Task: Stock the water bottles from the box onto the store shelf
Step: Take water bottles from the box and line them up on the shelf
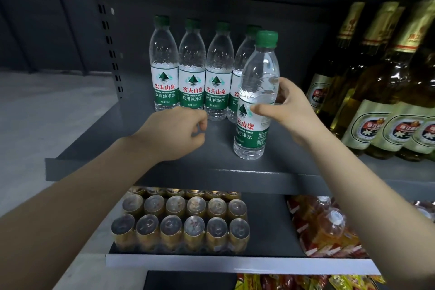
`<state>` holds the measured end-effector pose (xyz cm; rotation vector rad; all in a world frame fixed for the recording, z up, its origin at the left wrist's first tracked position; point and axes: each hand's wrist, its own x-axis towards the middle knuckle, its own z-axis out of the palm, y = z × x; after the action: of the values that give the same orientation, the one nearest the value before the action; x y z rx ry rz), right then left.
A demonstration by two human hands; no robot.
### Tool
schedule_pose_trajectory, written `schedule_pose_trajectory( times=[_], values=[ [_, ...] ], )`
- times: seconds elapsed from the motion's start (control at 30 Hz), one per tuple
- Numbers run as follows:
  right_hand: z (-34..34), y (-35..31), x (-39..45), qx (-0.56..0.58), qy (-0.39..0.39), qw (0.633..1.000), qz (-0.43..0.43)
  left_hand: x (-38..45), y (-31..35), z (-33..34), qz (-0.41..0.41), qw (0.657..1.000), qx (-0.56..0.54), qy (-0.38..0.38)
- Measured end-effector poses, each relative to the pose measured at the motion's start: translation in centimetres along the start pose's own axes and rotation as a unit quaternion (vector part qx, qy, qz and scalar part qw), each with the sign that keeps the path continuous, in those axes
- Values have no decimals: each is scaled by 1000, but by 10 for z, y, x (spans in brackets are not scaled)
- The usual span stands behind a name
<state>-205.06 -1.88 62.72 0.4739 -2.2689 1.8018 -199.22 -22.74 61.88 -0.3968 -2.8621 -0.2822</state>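
Observation:
Several clear water bottles point(191, 70) with green caps and green-white labels stand in a row at the back of the dark grey shelf point(146, 169). One more water bottle point(257, 92) stands upright nearer the front, its base on the shelf, and my right hand point(286, 110) grips its middle from the right. My left hand point(175, 133) hovers over the shelf to the left of that bottle with its fingers curled and nothing in them. The box is out of view.
Tall beer bottles point(386, 106) with gold foil necks crowd the right side of the same shelf. On the shelf below sit a wrapped pack of cans point(181, 221) and wrapped orange drink bottles point(329, 223). The shelf's left end is beside a perforated upright point(110, 42).

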Motion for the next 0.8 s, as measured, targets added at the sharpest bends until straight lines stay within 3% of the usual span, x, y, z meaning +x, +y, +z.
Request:
schedule_pose_trajectory(
  times=[0.4, 0.8],
  values=[
    [-15, 26, -32, -144, 32, 989, -16, 44, 14, 20, -3, 970, -240, -32],
    [-9, 26, -39, -200, -30, 979, -34, 54, 13, 30, 20, 923, -382, -52]
  ],
)
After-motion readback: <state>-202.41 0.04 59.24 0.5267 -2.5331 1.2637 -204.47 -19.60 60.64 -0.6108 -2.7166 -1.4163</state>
